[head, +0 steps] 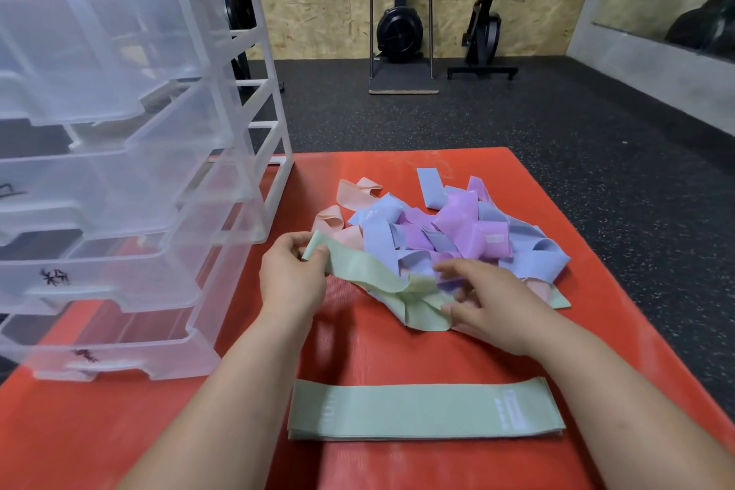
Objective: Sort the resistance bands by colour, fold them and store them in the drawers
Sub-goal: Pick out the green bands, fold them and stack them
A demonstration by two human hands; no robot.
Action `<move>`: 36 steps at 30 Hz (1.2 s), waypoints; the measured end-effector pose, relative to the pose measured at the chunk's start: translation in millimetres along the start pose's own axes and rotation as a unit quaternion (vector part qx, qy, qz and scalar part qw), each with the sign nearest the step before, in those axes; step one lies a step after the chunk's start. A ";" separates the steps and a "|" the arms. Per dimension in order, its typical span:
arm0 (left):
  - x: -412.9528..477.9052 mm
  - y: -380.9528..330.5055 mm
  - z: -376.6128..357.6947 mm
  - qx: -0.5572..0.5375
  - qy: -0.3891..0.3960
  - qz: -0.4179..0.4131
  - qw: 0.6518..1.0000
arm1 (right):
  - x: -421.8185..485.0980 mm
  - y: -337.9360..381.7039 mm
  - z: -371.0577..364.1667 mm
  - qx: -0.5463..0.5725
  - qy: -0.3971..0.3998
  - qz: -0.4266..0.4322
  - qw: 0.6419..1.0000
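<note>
A tangled pile of resistance bands in pink, blue, purple and green lies on the red mat. My left hand pinches one end of a loose green band at the pile's near left. My right hand holds the other, crumpled end of that green band between thumb and fingers at the pile's near edge. A flat stack of green bands lies stretched out on the mat close to me. The clear plastic drawer unit stands at the left with its drawers pulled partly out.
Beyond the mat is dark speckled gym floor. Two exercise machines stand against the far chipboard wall. A mirror runs along the right wall.
</note>
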State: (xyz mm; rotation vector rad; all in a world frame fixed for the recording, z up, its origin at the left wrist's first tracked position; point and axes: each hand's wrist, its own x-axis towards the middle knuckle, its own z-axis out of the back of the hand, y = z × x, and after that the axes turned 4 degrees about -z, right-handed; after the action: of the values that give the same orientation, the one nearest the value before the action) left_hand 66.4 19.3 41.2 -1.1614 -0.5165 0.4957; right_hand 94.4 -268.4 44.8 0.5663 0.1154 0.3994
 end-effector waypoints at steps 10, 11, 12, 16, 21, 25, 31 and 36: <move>4.0 6.5 7.0 -0.007 0.011 0.004 1.000 | 2.6 3.9 -3.8 -0.031 0.015 -0.052 0.998; 4.2 6.8 7.6 -0.006 0.015 0.004 1.000 | 1.8 5.5 -1.8 -0.030 0.012 -0.056 0.998; 4.3 7.1 8.4 -0.006 0.017 0.005 1.000 | 1.6 6.9 0.7 -0.025 0.013 -0.061 0.998; 6.6 9.7 10.3 -0.007 0.007 0.010 1.000 | 6.2 1.7 14.3 0.051 -0.001 -0.067 0.996; 7.9 11.1 11.7 0.000 0.001 0.014 1.000 | 0.3 -5.7 33.6 0.207 -0.045 -0.043 0.976; 6.2 7.4 11.0 -0.004 -0.002 0.012 1.000 | -6.7 -13.3 46.2 0.224 -0.023 -0.027 0.974; 3.6 2.5 9.0 -0.016 -0.005 0.008 1.000 | -13.7 -12.0 59.0 0.281 -0.046 0.004 0.959; 3.9 4.9 7.3 -0.029 0.000 0.011 1.000 | -20.9 -11.5 65.0 0.334 -0.005 -0.005 0.943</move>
State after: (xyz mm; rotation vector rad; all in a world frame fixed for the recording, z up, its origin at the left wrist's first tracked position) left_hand 64.5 28.5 39.3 -1.2238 -0.5214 0.5016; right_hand 93.1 -318.0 93.1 1.2374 0.2481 0.3432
